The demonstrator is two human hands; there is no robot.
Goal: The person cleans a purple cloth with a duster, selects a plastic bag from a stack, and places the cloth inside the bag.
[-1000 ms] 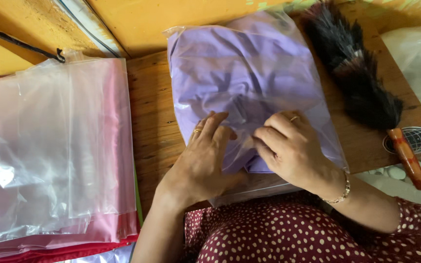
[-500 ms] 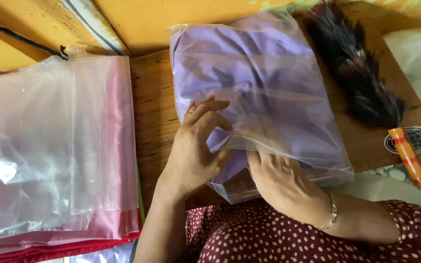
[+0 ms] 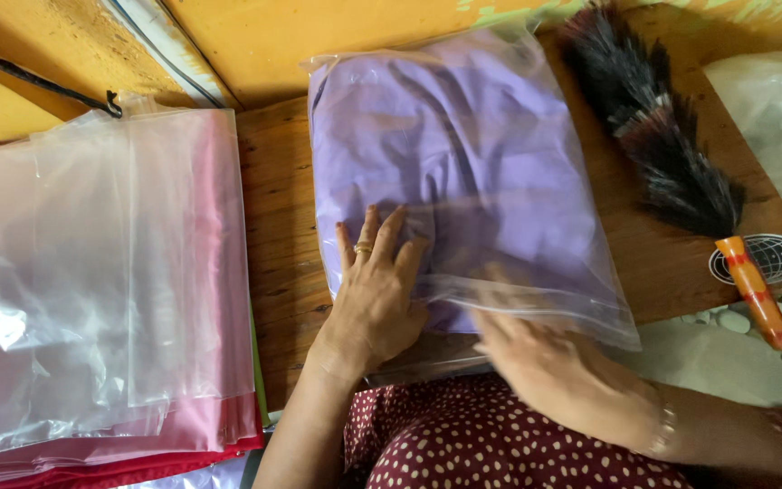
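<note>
Head view: clear plastic bag holding folded lilac cloth lies on the wooden bench. Left hand flat on its near corner, fingers spread. Right hand, blurred, at the bag's near edge; grip unclear. Left of the left hand, stacked empty bags. Beyond the right hand, feather duster.

Clear plastic bag flat on wooden board, rectangular, holding folded purple cloth; near edge hangs over board's front. Stack of empty clear bags to its left, apart from it, pink and red edges showing at bottom. Round globe label, white lines on dark, at board's right corner.
</note>
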